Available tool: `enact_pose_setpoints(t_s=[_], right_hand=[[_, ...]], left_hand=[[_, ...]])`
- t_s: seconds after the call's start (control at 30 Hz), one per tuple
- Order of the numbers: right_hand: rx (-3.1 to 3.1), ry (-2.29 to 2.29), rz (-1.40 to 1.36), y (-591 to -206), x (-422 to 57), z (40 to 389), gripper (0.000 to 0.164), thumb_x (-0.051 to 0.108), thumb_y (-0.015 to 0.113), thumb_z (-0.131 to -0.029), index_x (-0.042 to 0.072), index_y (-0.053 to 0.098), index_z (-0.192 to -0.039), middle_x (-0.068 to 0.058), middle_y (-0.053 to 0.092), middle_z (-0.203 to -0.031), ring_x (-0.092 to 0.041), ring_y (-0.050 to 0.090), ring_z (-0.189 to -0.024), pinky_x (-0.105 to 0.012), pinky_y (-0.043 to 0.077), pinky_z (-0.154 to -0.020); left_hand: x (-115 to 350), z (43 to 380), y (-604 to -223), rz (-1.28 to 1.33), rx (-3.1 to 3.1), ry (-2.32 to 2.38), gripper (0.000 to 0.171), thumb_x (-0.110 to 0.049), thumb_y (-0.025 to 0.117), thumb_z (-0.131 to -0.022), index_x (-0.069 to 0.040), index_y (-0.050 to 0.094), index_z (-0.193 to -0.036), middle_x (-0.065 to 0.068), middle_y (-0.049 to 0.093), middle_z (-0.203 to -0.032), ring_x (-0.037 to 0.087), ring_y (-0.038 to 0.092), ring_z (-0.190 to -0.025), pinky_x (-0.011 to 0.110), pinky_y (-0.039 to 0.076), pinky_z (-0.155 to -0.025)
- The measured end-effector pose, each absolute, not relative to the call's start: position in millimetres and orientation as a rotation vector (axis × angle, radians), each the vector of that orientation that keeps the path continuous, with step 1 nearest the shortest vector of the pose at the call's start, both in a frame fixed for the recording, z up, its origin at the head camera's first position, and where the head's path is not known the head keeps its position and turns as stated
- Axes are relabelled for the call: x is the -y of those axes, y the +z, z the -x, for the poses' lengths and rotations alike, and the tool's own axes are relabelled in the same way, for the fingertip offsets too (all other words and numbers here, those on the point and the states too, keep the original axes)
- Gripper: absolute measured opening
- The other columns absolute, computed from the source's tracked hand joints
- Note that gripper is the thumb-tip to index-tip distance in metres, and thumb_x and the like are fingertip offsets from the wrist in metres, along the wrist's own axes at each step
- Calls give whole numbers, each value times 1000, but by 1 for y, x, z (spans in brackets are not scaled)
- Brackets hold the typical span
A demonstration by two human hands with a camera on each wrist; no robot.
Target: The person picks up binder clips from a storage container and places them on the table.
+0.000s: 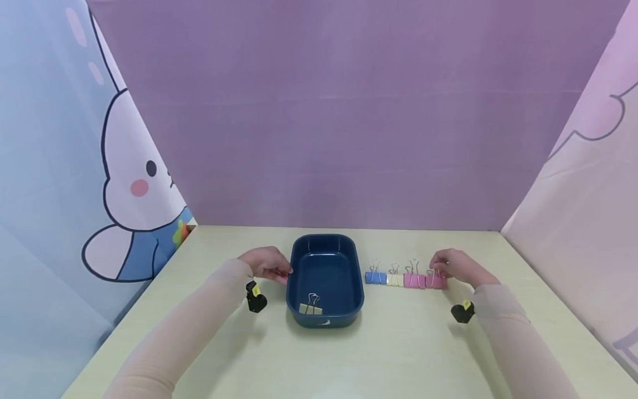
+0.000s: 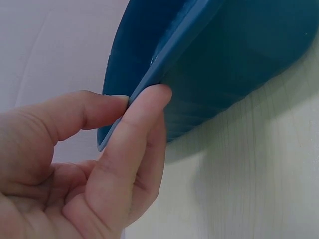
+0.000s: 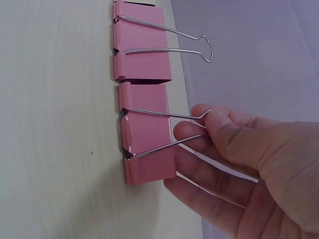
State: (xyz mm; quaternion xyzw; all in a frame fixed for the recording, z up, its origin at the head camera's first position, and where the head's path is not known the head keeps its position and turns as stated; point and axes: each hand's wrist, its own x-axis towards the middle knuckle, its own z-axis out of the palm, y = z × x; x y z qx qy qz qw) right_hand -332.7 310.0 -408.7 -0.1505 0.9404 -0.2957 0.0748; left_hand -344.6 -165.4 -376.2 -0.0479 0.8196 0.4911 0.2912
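My left hand (image 1: 269, 263) pinches the left rim of a dark blue tray (image 1: 360, 277) between thumb and fingers, as the left wrist view shows close up (image 2: 124, 149). Inside the tray, near its front wall, lies a pale yellow binder clip (image 1: 311, 309). To the right, a row of binder clips stands on the table: a blue one (image 1: 375, 277), a pale yellow one (image 1: 395, 280) and two pink ones. At the row's right end my right hand (image 1: 456, 265) pinches the wire handle of the last pink binder clip (image 3: 147, 132); the other pink binder clip (image 3: 142, 42) sits right beside it.
The pale wooden table (image 1: 399, 349) runs up to a purple backdrop (image 1: 344, 138). Printed cloth walls flank it, with a cartoon rabbit (image 1: 139, 166) on the left one. A small black wrist device (image 1: 256, 297) is by the left wrist, another (image 1: 462, 313) by the right.
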Motion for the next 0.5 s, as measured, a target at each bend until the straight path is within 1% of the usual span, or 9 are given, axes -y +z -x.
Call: enact_pose_setpoints(t_s=[0.1, 0.17, 0.23, 0.3, 0.4, 0.5], right_hand=[[-2848, -858, 496, -406, -309, 333, 13, 0, 55, -95, -8, 63, -102, -16, 67, -91, -26, 64, -81, -43, 60, -77], [-2895, -818, 519, -402, -306, 333, 18, 3, 55, -95, -8, 62, -108, -20, 67, -100, -33, 65, -90, -48, 57, -83], [-2946, -783, 521, -396, -298, 333, 23, 7, 54, -97, -7, 60, -114, -23, 65, -110, -39, 63, -100, -53, 54, -88], [-2993, -767, 531, -388, -285, 334, 27, 11, 53, -99, -5, 58, -119, -24, 63, -115, -42, 60, -107, -56, 50, -93], [-3024, -780, 577, -374, -255, 332, 30, 15, 52, -100, -1, 57, -124, -22, 61, -122, -41, 57, -113, -57, 48, -98], [-3038, -723, 722, -359, -216, 326, 30, 17, 55, -98, 2, 58, -124, -17, 62, -124, -36, 58, -116, -54, 48, -101]], left_hand=[[166, 345, -376, 129, -2186, 1307, 20, 2, 62, -88, 13, 64, -103, 12, 65, -79, 14, 65, -61, 24, 61, -65], [166, 345, -376, 124, -2187, 1304, 19, 2, 62, -88, 13, 64, -103, 12, 65, -79, 14, 66, -61, 25, 61, -65], [166, 345, -376, 122, -2187, 1300, 19, 1, 62, -88, 13, 64, -103, 12, 65, -80, 14, 65, -61, 25, 61, -66], [167, 344, -376, 123, -2191, 1294, 19, 1, 62, -88, 13, 64, -103, 12, 65, -80, 14, 65, -61, 26, 61, -68], [166, 344, -375, 123, -2197, 1282, 20, 1, 62, -88, 13, 64, -104, 11, 65, -80, 14, 65, -61, 28, 61, -73], [165, 344, -375, 119, -2195, 1275, 20, 0, 62, -88, 13, 64, -104, 11, 65, -80, 13, 66, -61, 30, 61, -78]])
